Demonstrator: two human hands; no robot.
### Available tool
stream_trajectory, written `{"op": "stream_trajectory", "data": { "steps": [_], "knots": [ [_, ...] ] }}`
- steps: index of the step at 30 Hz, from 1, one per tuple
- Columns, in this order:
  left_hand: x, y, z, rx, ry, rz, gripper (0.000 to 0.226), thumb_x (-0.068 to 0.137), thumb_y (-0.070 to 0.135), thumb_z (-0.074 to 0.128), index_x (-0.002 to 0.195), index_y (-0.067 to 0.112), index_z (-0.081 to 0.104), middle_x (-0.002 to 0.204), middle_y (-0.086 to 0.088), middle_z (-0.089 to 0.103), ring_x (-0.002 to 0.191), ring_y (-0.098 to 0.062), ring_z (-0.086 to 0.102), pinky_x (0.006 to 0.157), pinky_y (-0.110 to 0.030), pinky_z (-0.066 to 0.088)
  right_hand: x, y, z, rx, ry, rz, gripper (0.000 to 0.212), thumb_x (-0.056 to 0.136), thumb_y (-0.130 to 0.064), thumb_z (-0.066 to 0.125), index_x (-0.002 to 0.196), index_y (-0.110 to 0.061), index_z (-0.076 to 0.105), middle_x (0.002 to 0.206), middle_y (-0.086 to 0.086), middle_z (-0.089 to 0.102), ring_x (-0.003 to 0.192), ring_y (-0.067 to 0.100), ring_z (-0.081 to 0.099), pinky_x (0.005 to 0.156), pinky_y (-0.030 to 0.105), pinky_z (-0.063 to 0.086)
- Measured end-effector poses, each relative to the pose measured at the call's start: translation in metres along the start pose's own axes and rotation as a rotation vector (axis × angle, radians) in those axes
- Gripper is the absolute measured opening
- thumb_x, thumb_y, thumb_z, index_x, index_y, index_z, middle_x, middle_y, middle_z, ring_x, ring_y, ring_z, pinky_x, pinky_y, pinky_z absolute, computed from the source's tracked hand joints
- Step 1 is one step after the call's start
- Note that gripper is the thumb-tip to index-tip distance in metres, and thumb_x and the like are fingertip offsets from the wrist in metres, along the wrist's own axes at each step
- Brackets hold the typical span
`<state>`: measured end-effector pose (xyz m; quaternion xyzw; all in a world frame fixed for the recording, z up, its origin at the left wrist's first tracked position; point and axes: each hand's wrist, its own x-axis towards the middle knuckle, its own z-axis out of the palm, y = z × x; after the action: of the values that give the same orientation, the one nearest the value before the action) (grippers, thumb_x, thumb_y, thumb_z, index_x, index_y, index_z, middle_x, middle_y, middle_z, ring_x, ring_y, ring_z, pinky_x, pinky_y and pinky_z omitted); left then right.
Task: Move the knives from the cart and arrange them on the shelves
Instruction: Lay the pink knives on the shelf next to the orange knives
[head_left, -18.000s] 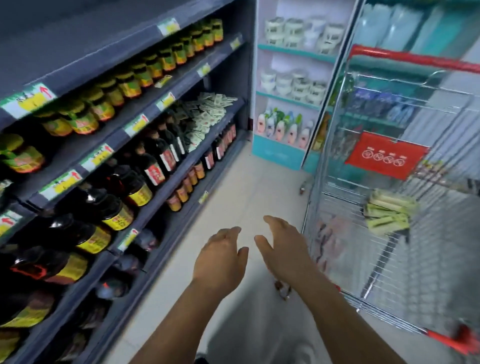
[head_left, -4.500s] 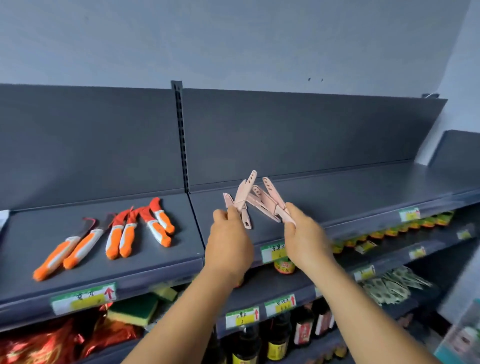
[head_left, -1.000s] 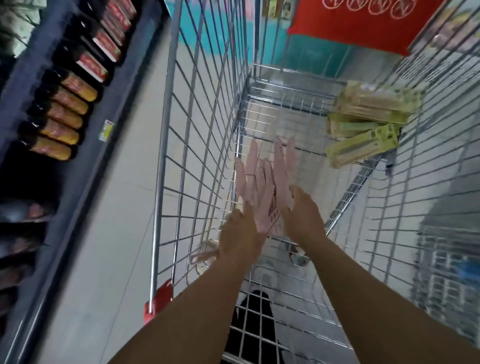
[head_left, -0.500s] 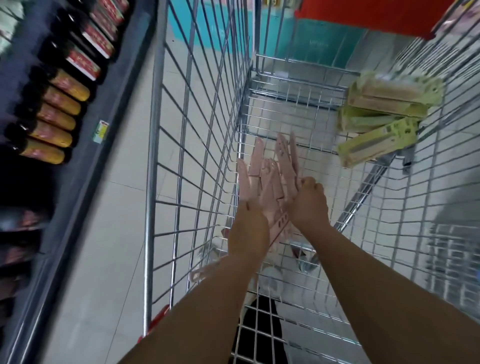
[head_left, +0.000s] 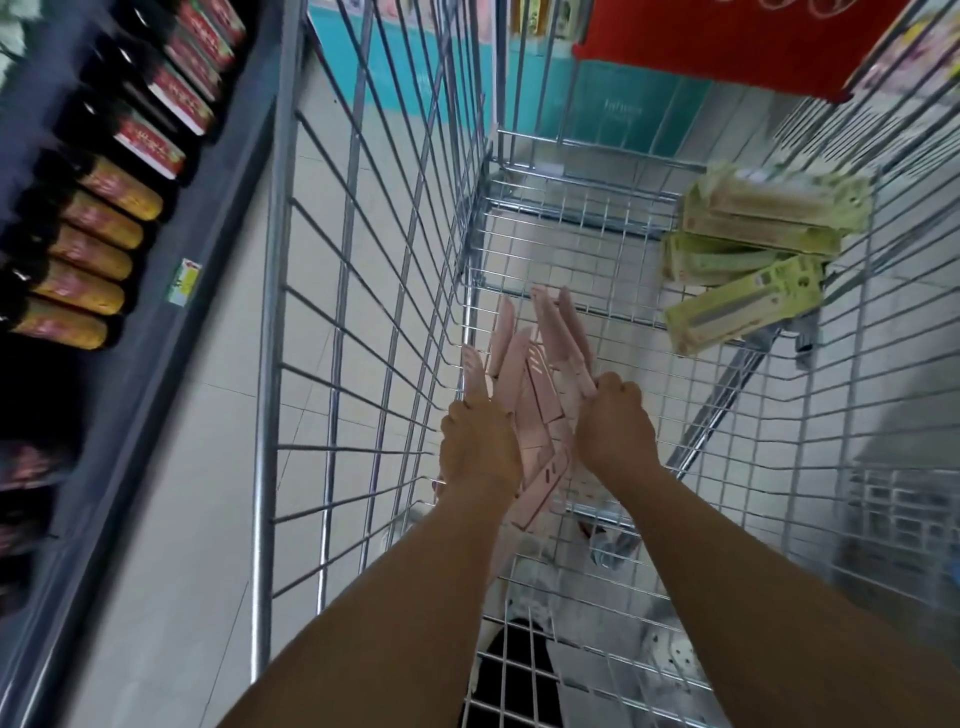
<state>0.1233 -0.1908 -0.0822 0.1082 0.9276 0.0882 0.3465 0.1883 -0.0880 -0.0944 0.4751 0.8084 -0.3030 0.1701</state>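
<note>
Dark bottles (head_left: 88, 244) with red and yellow labels line the shelf (head_left: 156, 322) along the left edge, lying outside the cart; no knives show on the part of it in view. Next comes the cart (head_left: 270, 322), its wire side running down the picture. Inside it, the left hand (head_left: 480, 447) is curled around the lower ends of a fan of pink knives (head_left: 535, 384), whose tips point away from the person. Just right of that, the right hand (head_left: 613, 431) is closed on the other edge of the same bunch, so both hands grip it together, low in the basket. Farther right, well apart from the hands, a stack of green boxed knives (head_left: 748, 260) leans in the far corner. By my reading the task is partway at best: the pink bunch is being gathered but has not left the cart, and the green boxes are untouched.
</note>
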Motion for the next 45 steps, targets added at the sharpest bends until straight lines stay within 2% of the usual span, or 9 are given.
{"op": "stream_trajectory", "data": {
  "steps": [5,8,15,18,23,26,33,40,45],
  "knots": [
    [-0.012,0.001,-0.010,0.010,-0.008,-0.027,0.045,0.093,0.005,0.050,0.135,0.006,0.034,0.128,-0.016,0.044,0.115,-0.028,0.048,0.091,-0.036,0.046,-0.005,-0.003,-0.012,0.066,-0.022,0.016,0.013,0.094,-0.006,0.040,0.101,-0.014,0.033,0.087,0.006,0.050,0.077,0.028,0.051,0.065,0.031,0.035],
    [-0.029,0.006,-0.028,-0.058,0.015,-0.014,0.036,0.095,0.003,0.039,0.131,0.008,0.036,0.121,-0.013,0.053,0.107,-0.030,0.058,0.086,-0.043,0.051,-0.016,-0.009,-0.026,0.128,-0.001,-0.016,0.009,0.098,-0.011,0.037,0.107,-0.011,0.036,0.078,0.005,0.050,0.069,0.026,0.050,0.056,0.030,0.032],
    [-0.082,0.040,-0.110,-0.181,0.105,0.090,0.040,0.095,0.000,0.034,0.135,0.005,0.034,0.126,-0.014,0.052,0.112,-0.030,0.055,0.091,-0.043,0.048,-0.069,-0.057,-0.099,0.306,0.191,-0.187,0.028,0.103,-0.031,0.028,0.109,-0.011,0.046,0.071,-0.006,0.045,0.059,0.008,0.044,0.048,0.027,0.026],
    [-0.111,0.048,-0.150,-0.256,0.230,0.129,0.029,0.096,0.003,0.034,0.124,0.007,0.038,0.116,-0.012,0.057,0.103,-0.029,0.059,0.081,-0.039,0.049,-0.096,-0.088,-0.135,0.372,0.265,-0.249,0.029,0.104,-0.029,0.027,0.112,-0.012,0.049,0.071,-0.009,0.045,0.061,0.004,0.043,0.050,0.025,0.028],
    [-0.152,0.039,-0.228,-0.399,0.445,0.243,0.024,0.094,0.004,0.040,0.118,0.006,0.041,0.114,-0.014,0.054,0.099,-0.032,0.056,0.075,-0.030,0.041,-0.143,-0.150,-0.188,0.438,0.334,-0.410,0.034,0.103,-0.025,0.027,0.124,-0.012,0.050,0.094,0.004,0.058,0.088,0.025,0.056,0.066,0.027,0.032],
    [-0.180,0.021,-0.285,-0.515,0.576,0.263,0.016,0.097,0.008,0.038,0.112,0.006,0.043,0.115,-0.013,0.049,0.098,-0.032,0.055,0.074,-0.032,0.040,-0.176,-0.197,-0.209,0.414,0.385,-0.578,0.044,0.098,-0.027,0.026,0.128,-0.007,0.050,0.096,0.008,0.057,0.085,0.024,0.053,0.063,0.024,0.030],
    [-0.218,-0.083,-0.410,-0.606,0.852,0.240,0.011,0.101,0.020,0.037,0.093,0.014,0.031,0.104,-0.014,0.052,0.095,-0.035,0.054,0.067,-0.037,0.030,-0.269,-0.341,-0.213,0.337,0.373,-0.852,0.055,0.093,-0.031,0.027,0.142,-0.012,0.042,0.126,0.016,0.060,0.110,0.032,0.056,0.081,0.031,0.036],
    [-0.250,-0.242,-0.517,-0.620,1.098,0.234,0.023,0.100,0.030,0.036,0.081,0.021,0.027,0.084,-0.003,0.045,0.084,-0.035,0.052,0.063,-0.036,0.033,-0.376,-0.493,-0.162,0.356,0.368,-1.050,0.040,0.099,-0.015,0.043,0.139,-0.018,0.048,0.120,0.016,0.062,0.105,0.032,0.056,0.080,0.032,0.038],
    [-0.279,-0.346,-0.569,-0.629,1.206,0.217,0.019,0.100,0.030,0.035,0.087,0.018,0.029,0.088,-0.006,0.050,0.083,-0.037,0.054,0.061,-0.036,0.032,-0.445,-0.578,-0.114,0.401,0.301,-1.157,0.040,0.098,-0.017,0.046,0.138,-0.020,0.050,0.120,0.013,0.063,0.107,0.030,0.056,0.079,0.030,0.037]
  ]
}}
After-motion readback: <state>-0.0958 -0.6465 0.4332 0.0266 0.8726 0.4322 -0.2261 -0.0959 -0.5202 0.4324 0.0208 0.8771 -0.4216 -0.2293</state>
